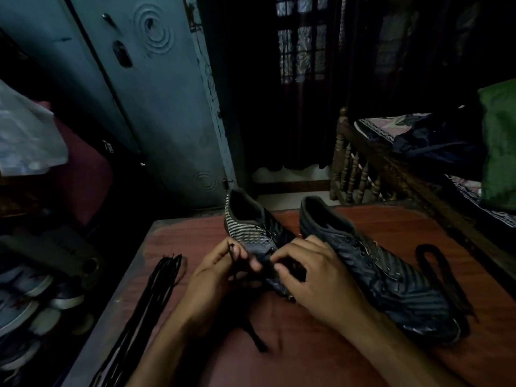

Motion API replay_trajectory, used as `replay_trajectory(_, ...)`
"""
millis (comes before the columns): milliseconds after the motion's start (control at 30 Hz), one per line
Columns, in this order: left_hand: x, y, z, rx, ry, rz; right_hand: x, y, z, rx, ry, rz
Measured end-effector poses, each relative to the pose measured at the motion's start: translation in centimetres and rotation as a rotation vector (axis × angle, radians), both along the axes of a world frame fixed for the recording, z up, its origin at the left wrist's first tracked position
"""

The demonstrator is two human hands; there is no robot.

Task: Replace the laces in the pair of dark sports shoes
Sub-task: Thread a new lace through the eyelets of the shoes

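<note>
Nearest the camera, at six o'clock, both forearms reach up over the reddish table (321,344) to the shoe being worked. The left hand (215,272) pinches a black lace (231,251) between thumb and curled fingers, its tip poking up at about eleven o'clock from the knuckles. The right hand (310,272) curls over the toe end of the left shoe (251,227), fingertips pinching at the lowest eyelets; the light is too dim to tell whether they hold lace or just the upper. A loose tail of lace (255,337) trails toward six o'clock.

The right shoe (377,269) lies at three o'clock, its eyelets apparently bare, with a looped lace (435,277) just beyond it. A bundle of laces (156,289) lies at nine o'clock.

This looks like threading at the toe-end eyelets. To do it well, I'd pinch close to the tip so it stays stiff, steady the eyelet flap with the right fingers, feed straight through, then pull until both ends match. A twisted lace or a skipped eyelet is the likely slip.
</note>
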State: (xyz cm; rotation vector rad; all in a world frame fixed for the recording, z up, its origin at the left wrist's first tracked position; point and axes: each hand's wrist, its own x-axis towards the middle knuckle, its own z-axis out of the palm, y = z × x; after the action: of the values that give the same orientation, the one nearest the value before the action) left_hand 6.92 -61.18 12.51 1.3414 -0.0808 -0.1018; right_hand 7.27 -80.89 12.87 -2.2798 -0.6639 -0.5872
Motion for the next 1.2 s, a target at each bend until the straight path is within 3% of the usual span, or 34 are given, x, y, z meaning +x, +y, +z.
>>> replay_trajectory(100,0.0,-0.4,0.0,0.067,0.010,0.075,0.5,-0.5,-0.3,-0.004,0.060,-0.057)
replay_trajectory(233,0.1,0.3,-0.3,0.497,-0.152,0.208,0.9,-1.2,0.1,0.045,0.149,-0.134)
replay_trajectory(433,-0.4,0.4,0.6,0.641,-0.133,0.252,0.4,-0.5,-0.5,-0.112,0.296,-0.071)
replay_trajectory(500,-0.2,0.6,0.1,0.662,-0.112,0.239,0.5,-0.7,-0.3,-0.076,0.333,-0.074)
replay_trajectory(633,0.4,1.0,-0.3,0.820,-0.247,0.241,0.4,-0.7,-0.2,-0.005,0.347,-0.100)
replay_trajectory(800,0.7,1.1,-0.7,0.348,-0.058,0.253,0.7,-0.7,-0.5,-0.044,0.360,-0.120)
replay_trajectory(900,0.9,0.7,-0.2,0.159,0.023,0.328,0.8,-0.7,-0.6,-0.049,0.349,-0.118)
replay_trajectory(1200,0.6,0.6,0.5,0.045,0.069,0.373,0.6,-0.7,-0.5,0.001,0.323,-0.129)
